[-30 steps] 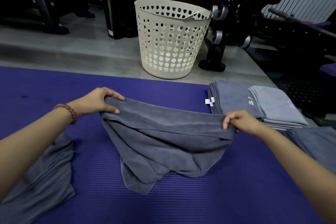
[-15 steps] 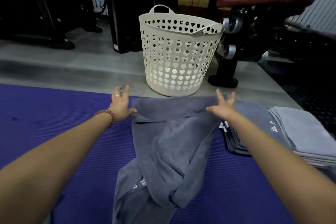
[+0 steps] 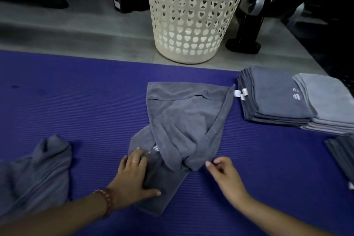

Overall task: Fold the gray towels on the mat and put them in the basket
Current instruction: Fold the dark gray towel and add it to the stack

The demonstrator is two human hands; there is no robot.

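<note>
L hand (image 3: 134, 176) flat, palm down, fingers spread; R hand (image 3: 224, 175) beside it, fingers loosely curled.

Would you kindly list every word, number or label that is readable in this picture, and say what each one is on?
"6": possibly, in small pale print above short bars on top of the darker folded stack; too blurred to be sure.
Pale print on the crumpled towel, just beyond the left hand: half hidden by a fold, unreadable.
White tags at the stack's edge: no legible text.
</note>
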